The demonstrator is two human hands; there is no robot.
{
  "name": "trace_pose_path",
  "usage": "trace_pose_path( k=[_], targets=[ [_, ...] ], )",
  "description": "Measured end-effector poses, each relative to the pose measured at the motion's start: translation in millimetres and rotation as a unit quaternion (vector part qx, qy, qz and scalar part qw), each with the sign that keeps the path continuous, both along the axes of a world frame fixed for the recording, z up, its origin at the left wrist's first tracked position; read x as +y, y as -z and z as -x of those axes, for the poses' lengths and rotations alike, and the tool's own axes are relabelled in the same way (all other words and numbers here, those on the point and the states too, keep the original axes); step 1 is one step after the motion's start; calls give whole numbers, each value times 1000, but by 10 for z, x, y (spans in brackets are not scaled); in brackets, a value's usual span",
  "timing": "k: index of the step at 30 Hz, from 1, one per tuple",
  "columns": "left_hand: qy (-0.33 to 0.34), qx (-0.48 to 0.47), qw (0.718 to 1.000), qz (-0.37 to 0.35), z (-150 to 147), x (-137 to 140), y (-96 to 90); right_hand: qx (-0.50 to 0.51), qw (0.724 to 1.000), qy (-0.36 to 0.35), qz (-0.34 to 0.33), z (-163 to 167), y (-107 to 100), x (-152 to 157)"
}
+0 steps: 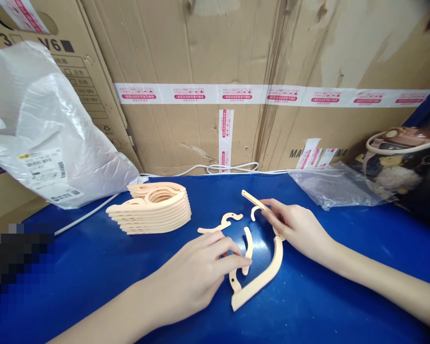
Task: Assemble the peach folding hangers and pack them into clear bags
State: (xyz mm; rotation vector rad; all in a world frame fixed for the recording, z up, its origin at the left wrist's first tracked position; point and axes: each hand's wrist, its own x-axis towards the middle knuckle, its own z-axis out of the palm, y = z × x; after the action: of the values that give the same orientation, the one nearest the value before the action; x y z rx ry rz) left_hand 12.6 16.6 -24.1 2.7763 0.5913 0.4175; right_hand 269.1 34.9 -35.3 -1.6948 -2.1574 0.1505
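Note:
My right hand (294, 222) pinches a slim cream plastic hanger arm (252, 198), its far end pointing up and left. At the centre, my left hand (208, 265) has its fingers curled, with thumb and forefinger on a short curved plastic piece (249, 239). Below and between the hands lies a larger curved hanger arm (260, 282), partly hidden near my right hand. A hook-shaped piece (231, 217) rests beyond my left fingers, and another small curved piece (254, 212) shows beside my right fingertips. To the left stands a neat stack of folded cream hangers (154, 212).
A white plastic mailing bag (50, 134) leans at the left. Large cardboard boxes (186, 134) line the back of the blue table (129, 282), with a white cable (200, 168) before them. At the right are a clear plastic bag (329, 186) and a lidded cup with a handle (397, 148).

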Motion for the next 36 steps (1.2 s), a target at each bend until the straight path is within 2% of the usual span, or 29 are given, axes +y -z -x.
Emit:
trace_pose_path(
  k=[7, 11, 16, 21, 24, 28, 33, 36],
  targets=[
    [-3, -9, 1000, 16, -67, -120, -37, -44, 999, -9, -24, 19, 49, -5],
    [16, -10, 1000, -1, -59, -124, -7, -53, 996, -62, -30, 34, 26, -18],
    [6, -17, 998, -61, -32, -99, 8, -56, 990, -123, -40, 57, -23, -67],
    [14, 3, 991, -135, -10, -69, 4, -23, 976, -217, 19, 105, -67, -138],
    [22, 6, 991, -136, -24, -81, -5, -25, 963, -262, 53, 137, -84, -165],
    [28, 27, 991, -130, -46, -104, -30, -29, 958, -278, 60, 152, -79, -166],
    [67, 38, 990, -114, -36, -100, -35, -28, 955, -290, 48, 138, -64, -155],
    [60, 35, 993, -98, -35, -101, -31, -12, 964, -266, 31, 125, -73, -123]
  ],
)
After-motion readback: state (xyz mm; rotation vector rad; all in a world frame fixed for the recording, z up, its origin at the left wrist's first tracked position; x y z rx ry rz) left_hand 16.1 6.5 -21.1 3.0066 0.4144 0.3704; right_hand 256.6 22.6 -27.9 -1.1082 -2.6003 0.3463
